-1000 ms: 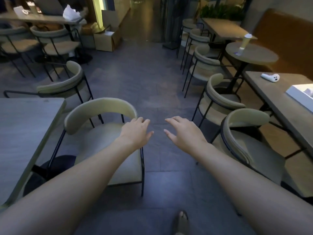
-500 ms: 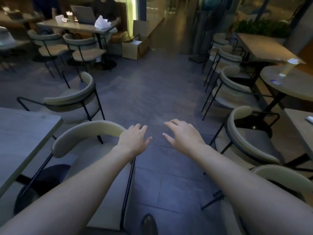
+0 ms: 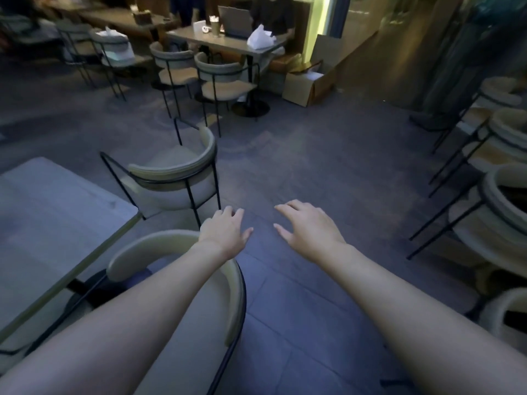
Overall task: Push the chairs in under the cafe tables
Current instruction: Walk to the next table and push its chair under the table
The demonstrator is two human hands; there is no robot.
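A cream chair with a curved back [image 3: 159, 246] stands right below me, beside the grey cafe table [image 3: 48, 223] on the left. Beyond it a second cream chair [image 3: 174, 172] sits at the table's far corner, turned away from the table. My left hand [image 3: 226, 232] hovers open above the near chair's back, between the two chairs, touching nothing. My right hand [image 3: 308, 228] is stretched out open over the bare floor, fingers spread. Both forearms reach forward from the bottom of the view.
A row of cream chairs [image 3: 502, 212] lines the right edge. At the back, two chairs [image 3: 225, 81] stand at a table [image 3: 228, 42] with a laptop and a white bag, where a person sits. A cardboard box [image 3: 306, 84] rests on the floor. Grey tiled aisle runs ahead.
The view has swung left and moved forward down the aisle. The near chair has slid lower in view, the second chair has come closer, and both hands stay open and held out.
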